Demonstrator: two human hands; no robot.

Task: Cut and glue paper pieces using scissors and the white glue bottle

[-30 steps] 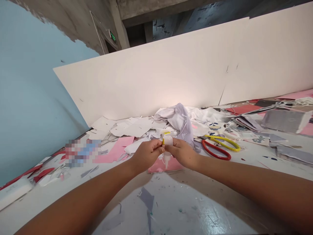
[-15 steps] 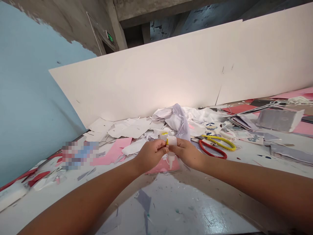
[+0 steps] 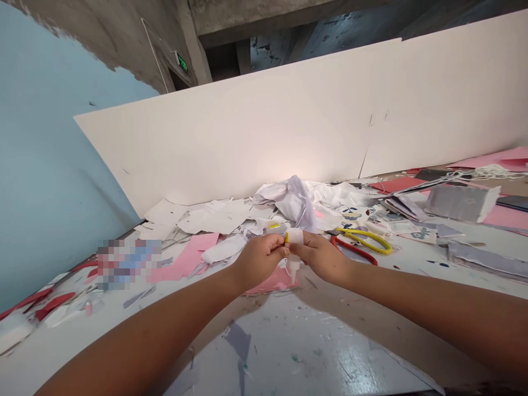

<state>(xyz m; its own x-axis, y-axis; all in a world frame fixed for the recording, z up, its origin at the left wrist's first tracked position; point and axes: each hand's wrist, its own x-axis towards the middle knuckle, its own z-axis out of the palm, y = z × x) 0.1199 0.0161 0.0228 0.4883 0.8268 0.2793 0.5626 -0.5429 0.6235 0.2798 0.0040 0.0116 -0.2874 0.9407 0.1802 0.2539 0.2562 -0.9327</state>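
Observation:
A small white glue bottle with a bit of yellow on its side is held upside down, its pointed nozzle aimed downward. My left hand pinches it from the left, thumb and fingertips closed at its yellow edge. From the other side, my right hand grips the bottle with its fingers partly hidden behind it. Under the nozzle lies a flat pink piece on the white table. Whether the nozzle touches the pink piece, I cannot tell.
Scissors with red and yellow handles lie right of my right hand. Crumpled pale cloth and paper scraps spread behind. A grey box-like piece stands at the right. A white board closes off the back.
Both hands and the bottle have shifted slightly right relative to the pink piece and the scissors. The whole view has moved a little, and both grips look the same.

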